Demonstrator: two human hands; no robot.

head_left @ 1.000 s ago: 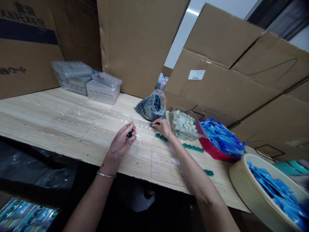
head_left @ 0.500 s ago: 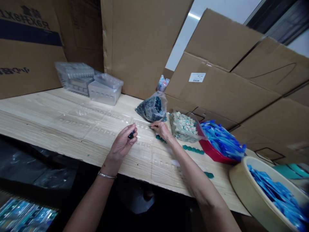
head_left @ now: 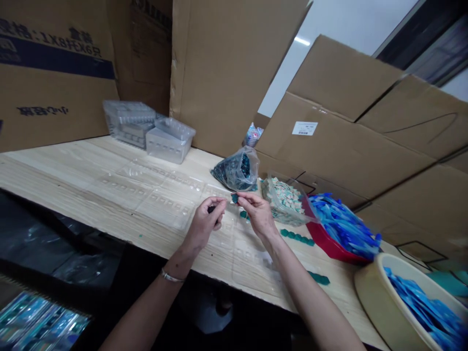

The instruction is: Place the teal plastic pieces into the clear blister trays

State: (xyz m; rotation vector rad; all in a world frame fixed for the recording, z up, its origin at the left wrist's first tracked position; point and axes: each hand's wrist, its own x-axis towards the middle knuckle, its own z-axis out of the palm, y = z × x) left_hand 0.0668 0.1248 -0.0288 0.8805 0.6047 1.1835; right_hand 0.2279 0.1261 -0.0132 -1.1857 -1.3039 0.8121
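Observation:
My right hand (head_left: 259,213) pinches a small dark teal piece (head_left: 234,198) between thumb and fingertips. Close beside it, my left hand (head_left: 205,219) is curled round something dark, likely more such pieces, mostly hidden by the fingers. Beneath both hands lie clear plastic trays (head_left: 166,204) with rows of small square recesses. Green pieces (head_left: 297,237) stand in a row in a tray right of my right forearm, and a few more (head_left: 243,214) show beside my right wrist. Just behind the hands, an open clear bag (head_left: 234,170) holds many dark teal pieces.
A clear tub (head_left: 287,200) of pale and green bits stands right of the bag. Beyond it are a red tray (head_left: 331,243) and a cream basin (head_left: 376,292), both with blue packets. Clear boxes (head_left: 170,146) stand at back left; cardboard (head_left: 234,73) walls the table's rear.
My right hand has lifted from the tray area by the bag and now shows a teal piece at its fingertips. My left hand has moved right, closer to it. The view has shifted slightly.

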